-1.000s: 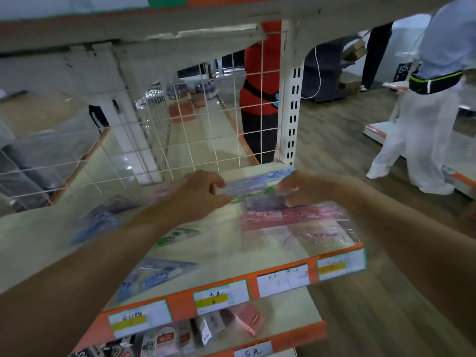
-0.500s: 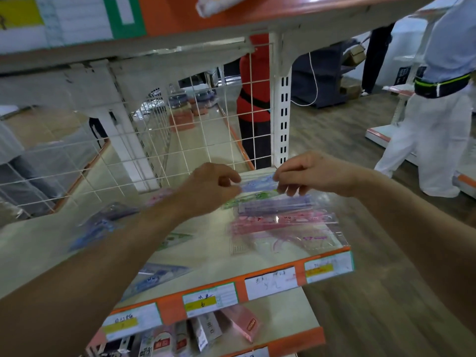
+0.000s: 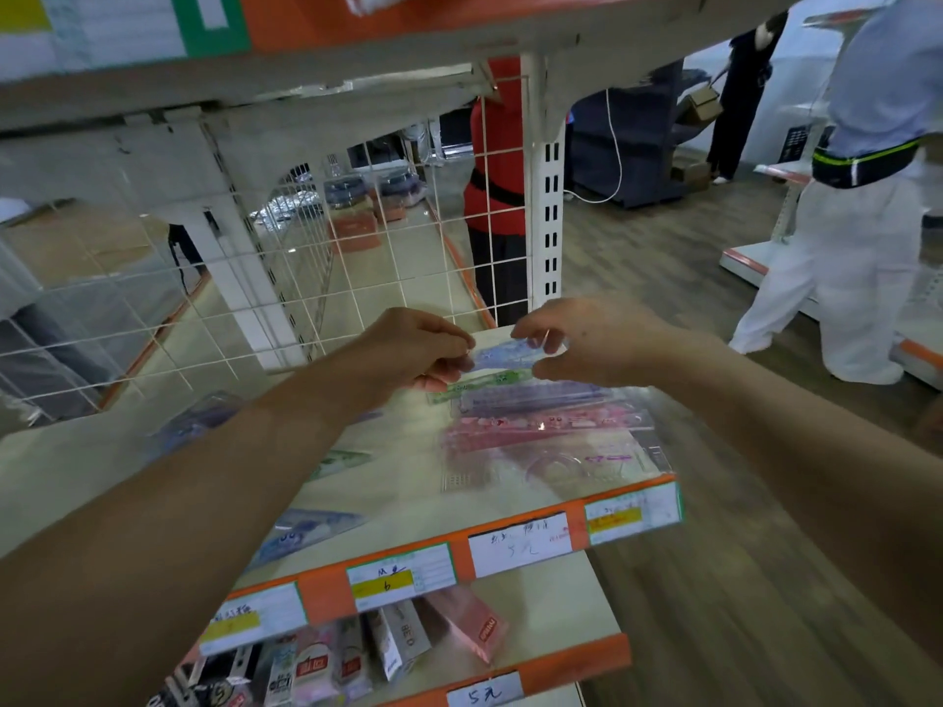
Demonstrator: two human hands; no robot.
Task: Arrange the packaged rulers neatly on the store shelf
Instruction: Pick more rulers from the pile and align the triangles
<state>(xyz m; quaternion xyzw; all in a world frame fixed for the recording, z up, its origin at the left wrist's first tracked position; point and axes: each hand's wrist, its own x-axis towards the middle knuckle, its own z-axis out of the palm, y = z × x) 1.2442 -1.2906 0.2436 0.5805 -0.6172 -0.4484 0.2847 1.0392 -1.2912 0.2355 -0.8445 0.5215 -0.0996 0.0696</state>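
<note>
My left hand (image 3: 416, 349) and my right hand (image 3: 587, 339) pinch the two ends of a blue packaged ruler (image 3: 502, 354), held level just above the back right of the cream shelf (image 3: 398, 482). Right below it lies a green packaged ruler (image 3: 485, 385). In front of that sit a purple packaged ruler (image 3: 536, 398), a pink one (image 3: 541, 433) and a clear pack of set squares (image 3: 556, 464), lined up side by side. More ruler packs lie scattered on the left: a blue one (image 3: 301, 533), a green one (image 3: 342, 459) and a dark blurred one (image 3: 199, 421).
A white wire grid (image 3: 286, 278) backs the shelf, with a slotted upright post (image 3: 548, 211) at its right corner. Another shelf board (image 3: 357, 53) hangs low overhead. Orange price rail (image 3: 459, 558) at the front edge. Boxed goods (image 3: 388, 645) fill the shelf below. People stand behind and at right (image 3: 857, 237).
Both hands have lifted the blue ruler off the row and drawn closer together along it. The camera has tilted up a little.
</note>
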